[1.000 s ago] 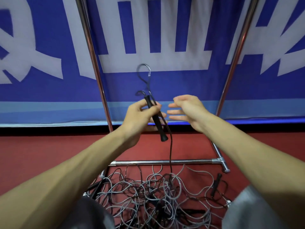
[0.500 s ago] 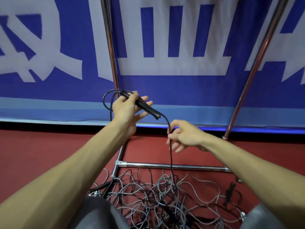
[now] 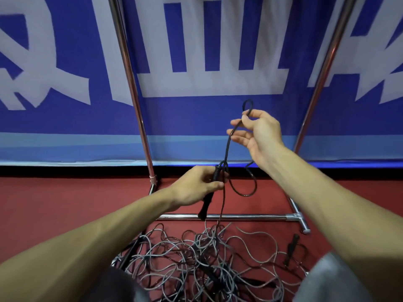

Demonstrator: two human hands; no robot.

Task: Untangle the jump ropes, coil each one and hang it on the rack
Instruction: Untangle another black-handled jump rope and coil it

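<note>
The left hand [image 3: 196,186] is curled tight around the ribbed black handle [image 3: 206,205] of a black jump rope [image 3: 227,147]. The handle points down and toward the near side, and its lower end shows in front of the rack's [image 3: 133,88] chrome crossbar [image 3: 250,217]. The right hand [image 3: 261,131] is apart from the left, higher, farther and to the right. It pinches the rope's cord between thumb and forefinger while the other fingers are spread loosely. A small loop of cord stands up above the pinch. From the right hand the cord runs down to the top of the handle. One slack loop hangs to the right of the left hand, and another strand drops straight into the tangled pile of grey and black jump ropes [image 3: 196,260]. The pile lies on the red floor [image 3: 65,203] on the near side of the crossbar. A loose black handle [image 3: 291,249] lies at the pile's right edge. The rack's two chrome uprights rise in front of a blue banner [image 3: 196,114] with large white lettering.
</note>
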